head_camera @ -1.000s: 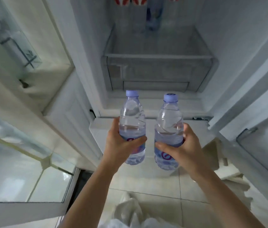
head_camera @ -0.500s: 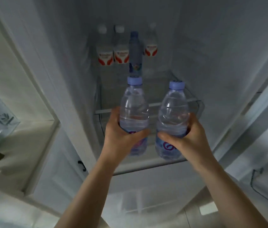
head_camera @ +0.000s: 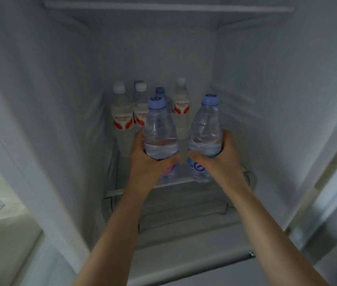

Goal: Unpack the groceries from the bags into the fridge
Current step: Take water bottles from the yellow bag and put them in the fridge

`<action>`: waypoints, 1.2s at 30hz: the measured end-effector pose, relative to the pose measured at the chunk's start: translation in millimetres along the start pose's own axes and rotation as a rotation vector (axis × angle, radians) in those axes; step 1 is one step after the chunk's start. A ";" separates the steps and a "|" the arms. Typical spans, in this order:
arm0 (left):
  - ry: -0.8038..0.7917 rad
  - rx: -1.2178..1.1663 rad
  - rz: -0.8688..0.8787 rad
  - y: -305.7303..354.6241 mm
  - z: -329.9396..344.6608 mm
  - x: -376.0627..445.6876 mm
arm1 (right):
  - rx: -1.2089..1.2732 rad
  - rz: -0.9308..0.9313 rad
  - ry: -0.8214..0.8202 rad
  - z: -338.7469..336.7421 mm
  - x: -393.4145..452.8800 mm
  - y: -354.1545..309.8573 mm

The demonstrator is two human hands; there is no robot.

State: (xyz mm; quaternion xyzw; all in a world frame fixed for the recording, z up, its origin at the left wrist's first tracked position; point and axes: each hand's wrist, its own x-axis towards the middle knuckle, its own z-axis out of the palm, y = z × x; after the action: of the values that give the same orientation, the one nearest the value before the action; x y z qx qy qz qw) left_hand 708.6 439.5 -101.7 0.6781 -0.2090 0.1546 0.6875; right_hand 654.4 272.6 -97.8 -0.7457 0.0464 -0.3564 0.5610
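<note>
Inside the open fridge [head_camera: 266, 100], above the front edge of a glass shelf [head_camera: 163, 182], two clear water bottles with pale blue caps are held upright, side by side and just apart. The left hand [head_camera: 149, 164] is wrapped around the lower body of the left bottle [head_camera: 160, 129], thumb across its front over the label. The right hand [head_camera: 219, 159] is curled around the right bottle [head_camera: 206, 129] in the same way, thumb crossing above the purple mark on its label. Both bases seem to hang over the shelf's front portion; whether either one touches the glass cannot be told.

At the back of that shelf stands a cluster of bottles already put away: three with white caps and red-and-white labels [head_camera: 122, 118], plus a slimmer blue-capped bottle [head_camera: 160, 91] partly hidden behind the left bottle. Another white cap peeks out behind them.

Judging by this, the unpacking is well under way: several drinks are shelved, and this pair is nearly placed but not yet released. Free room lies in front of the cluster and to its right, so setting both down there looks easy. The bags are out of view, so how much is left to unpack cannot be judged.
</note>
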 end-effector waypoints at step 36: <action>0.105 0.427 0.120 -75.4 31.1 7.2 | 0.031 0.032 -0.149 16.7 20.8 85.3</action>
State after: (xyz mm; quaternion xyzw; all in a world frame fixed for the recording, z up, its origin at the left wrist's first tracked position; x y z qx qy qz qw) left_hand 749.8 405.5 -163.7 0.7855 -0.1756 0.2711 0.5279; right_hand 707.7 245.0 -164.0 -0.7606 0.0109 -0.2918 0.5798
